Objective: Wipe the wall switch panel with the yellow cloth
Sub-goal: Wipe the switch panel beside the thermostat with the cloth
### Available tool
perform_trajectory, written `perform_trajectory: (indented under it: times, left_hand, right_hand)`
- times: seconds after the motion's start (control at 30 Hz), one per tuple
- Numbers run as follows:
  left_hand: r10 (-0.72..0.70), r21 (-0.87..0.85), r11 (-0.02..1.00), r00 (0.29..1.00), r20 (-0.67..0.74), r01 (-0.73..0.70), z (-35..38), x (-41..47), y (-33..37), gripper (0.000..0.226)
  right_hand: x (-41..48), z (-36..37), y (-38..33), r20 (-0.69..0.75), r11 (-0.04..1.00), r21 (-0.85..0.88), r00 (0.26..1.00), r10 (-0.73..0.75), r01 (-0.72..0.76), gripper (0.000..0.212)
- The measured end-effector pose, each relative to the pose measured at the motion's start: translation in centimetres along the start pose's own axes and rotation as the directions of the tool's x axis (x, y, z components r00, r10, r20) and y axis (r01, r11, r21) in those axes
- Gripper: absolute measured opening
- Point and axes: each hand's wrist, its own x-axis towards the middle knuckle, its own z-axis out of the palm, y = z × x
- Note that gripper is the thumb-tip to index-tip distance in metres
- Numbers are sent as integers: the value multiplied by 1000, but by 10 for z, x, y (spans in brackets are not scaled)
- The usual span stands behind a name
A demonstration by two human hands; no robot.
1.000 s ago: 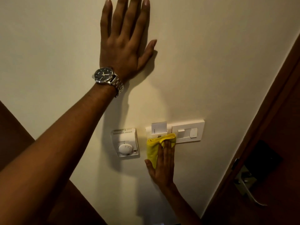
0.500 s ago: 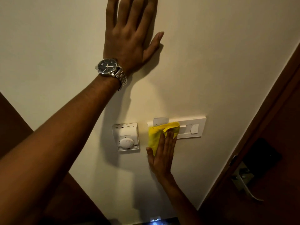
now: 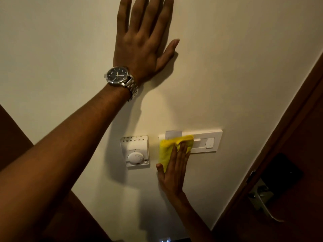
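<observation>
Presently the right hand [image 3: 172, 173] is lying flat and open-fingered against the wall, pinning the yellow cloth [image 3: 168, 148] under its fingertips rather than gripping it; the cloth is covering the left end of the wall switch panel [image 3: 204, 142] and hanging a little below its lower edge. The left hand [image 3: 141, 44] is spreading open on the bare wall [image 3: 236, 67] well above, holding nothing, a wristwatch [image 3: 118, 75] showing at the wrist. Judged from this, the wiping step is under way, with the panel's right half and its rocker still uncovered; the next move is calling for a steady sideways pass to the right with light pressure, so no switch is tripped. A thermostat [image 3: 136, 153] is sitting just beside the panel, apart from the cloth. A door handle [image 3: 262, 201] is showing at right. No containers are appearing anywhere.
</observation>
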Motion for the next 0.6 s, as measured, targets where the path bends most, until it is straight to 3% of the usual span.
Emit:
perform_trajectory:
  times: [0.07,0.2,0.4,0.6]
  left_hand:
    - [9,17,1000,998,-58,-8,-2,0,3,62]
    - [12,-34,999,999,39,-11,0,-1,0,68]
    - [-7,16,1000,999,-50,8,4,0,3,64]
    - [0,-30,1000,999,32,1,-2,0,0,67]
  right_hand:
    - [-3,-2,-5,22,999,26,999,36,-36,81]
    - [-34,-3,12,106,1000,2,994,-21,21,79]
    - [2,2,-18,38,999,41,999,14,-15,81]
    - [-29,9,-9,90,999,29,995,-45,42,78]
